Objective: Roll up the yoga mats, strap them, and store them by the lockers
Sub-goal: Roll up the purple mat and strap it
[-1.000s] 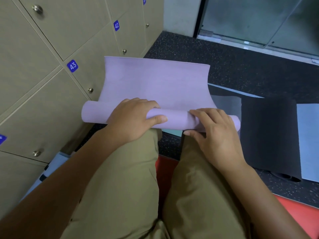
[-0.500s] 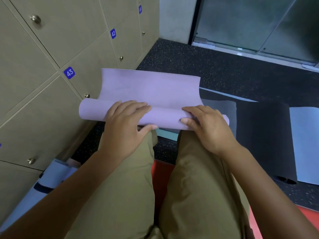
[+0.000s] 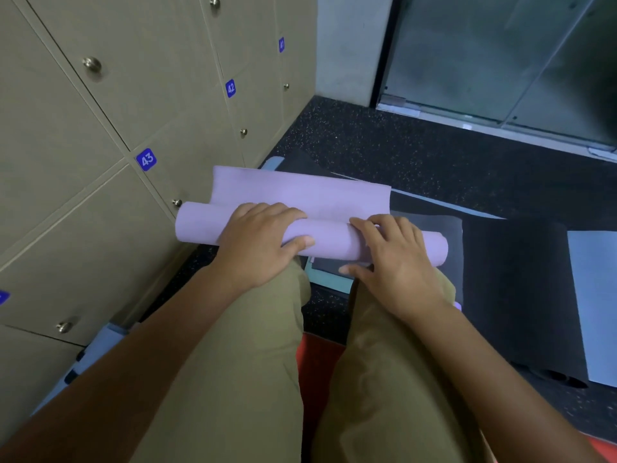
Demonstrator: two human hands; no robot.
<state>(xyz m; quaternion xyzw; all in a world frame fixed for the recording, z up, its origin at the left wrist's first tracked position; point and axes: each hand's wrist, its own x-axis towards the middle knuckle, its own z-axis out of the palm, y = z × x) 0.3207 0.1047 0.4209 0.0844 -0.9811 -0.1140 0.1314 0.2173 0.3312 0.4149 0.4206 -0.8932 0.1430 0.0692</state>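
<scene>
A lilac yoga mat [image 3: 300, 195] lies across my knees, most of it wound into a roll with a short flat flap still reaching forward. My left hand [image 3: 257, 243] grips the left half of the roll, fingers over the top and thumb along the near side. My right hand [image 3: 394, 262] curls over the right half, thumb below it. A black mat [image 3: 507, 289] lies flat on the floor to the right, its near end curled. A pale blue mat [image 3: 594, 302] lies beyond it at the right edge.
Beige lockers [image 3: 100, 162] numbered 41 to 43 fill the left side. A rolled pale mat with a dark strap [image 3: 86, 355] leans at their foot. A teal mat edge [image 3: 329, 279] shows between my knees. Dark speckled floor [image 3: 417, 152] runs to a glass door [image 3: 500, 55]. A red mat [image 3: 320, 372] lies under me.
The flat flap of the lilac mat has grown shorter as both hands wound the roll forward; the roll is thicker. My view tilted up a little.
</scene>
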